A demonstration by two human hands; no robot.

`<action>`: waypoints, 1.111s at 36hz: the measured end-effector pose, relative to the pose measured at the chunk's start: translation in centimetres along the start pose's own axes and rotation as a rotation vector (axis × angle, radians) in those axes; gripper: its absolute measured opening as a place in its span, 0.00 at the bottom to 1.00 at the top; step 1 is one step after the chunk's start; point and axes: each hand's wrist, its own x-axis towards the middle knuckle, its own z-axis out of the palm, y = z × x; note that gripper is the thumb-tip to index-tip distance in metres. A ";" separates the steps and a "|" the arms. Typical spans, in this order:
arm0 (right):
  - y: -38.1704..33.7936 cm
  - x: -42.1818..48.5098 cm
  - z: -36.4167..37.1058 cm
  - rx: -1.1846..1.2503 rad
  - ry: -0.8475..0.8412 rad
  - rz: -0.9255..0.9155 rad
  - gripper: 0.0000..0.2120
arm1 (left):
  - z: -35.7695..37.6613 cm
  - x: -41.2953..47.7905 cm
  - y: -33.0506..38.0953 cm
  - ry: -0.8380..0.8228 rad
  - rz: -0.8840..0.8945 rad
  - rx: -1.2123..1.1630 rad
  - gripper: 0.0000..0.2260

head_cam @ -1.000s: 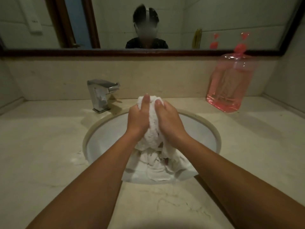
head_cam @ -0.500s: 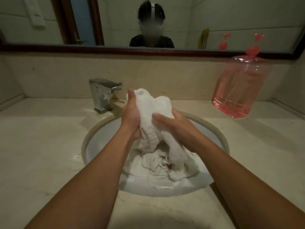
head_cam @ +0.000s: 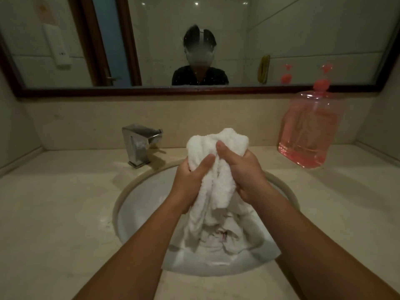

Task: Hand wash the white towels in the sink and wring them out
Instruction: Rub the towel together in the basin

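Left grip (head_cam: 190, 180), right grip (head_cam: 244, 172) clench white towel (head_cam: 218, 139); sink (head_cam: 138, 213) holds more towels (head_cam: 216, 237); bottle (head_cam: 313, 109) upper right holds pink liquid (head_cam: 303, 152).

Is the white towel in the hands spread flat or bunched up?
Bunched up. The left hand and the right hand grip the white terry towel in thick vertical folds above the round white sink.

towel (head_cam: 216, 140) bunched higher, right hand (head_cam: 245, 176) risen level with left hand (head_cam: 190, 182)
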 end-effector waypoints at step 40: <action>3.8 -1.7 2.0 -0.543 -0.027 -0.164 0.21 | 1.6 1.5 -0.4 0.332 -0.020 0.186 0.23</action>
